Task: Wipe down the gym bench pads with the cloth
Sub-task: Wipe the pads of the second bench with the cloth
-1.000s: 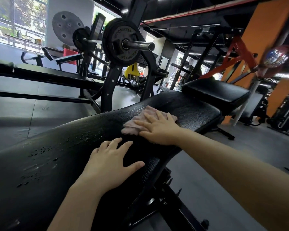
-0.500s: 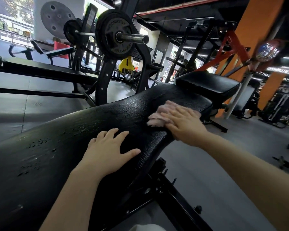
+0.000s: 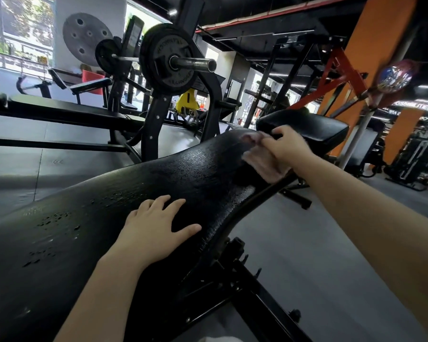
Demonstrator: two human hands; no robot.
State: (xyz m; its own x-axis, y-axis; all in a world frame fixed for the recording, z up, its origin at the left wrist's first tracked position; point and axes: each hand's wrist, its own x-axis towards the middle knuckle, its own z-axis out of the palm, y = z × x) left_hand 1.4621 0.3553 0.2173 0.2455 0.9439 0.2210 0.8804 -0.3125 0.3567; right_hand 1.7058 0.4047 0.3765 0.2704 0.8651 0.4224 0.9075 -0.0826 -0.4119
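The long black back pad of the bench runs from lower left to upper right, with water drops on its near part. A pink cloth lies at the pad's far end, one corner hanging off the right side. My right hand presses on the cloth there, fingertips reaching over the pad's end toward the seat pad. My left hand rests flat on the middle of the back pad, fingers spread.
The bench's black steel frame stands below the pad. A rack with a loaded barbell plate is just behind the bench on the left. Another flat bench lies at far left. Grey floor opens to the right.
My right hand has slid the cloth farther along the back pad, from its middle to its far end by the seat pad. My left hand stays in place.
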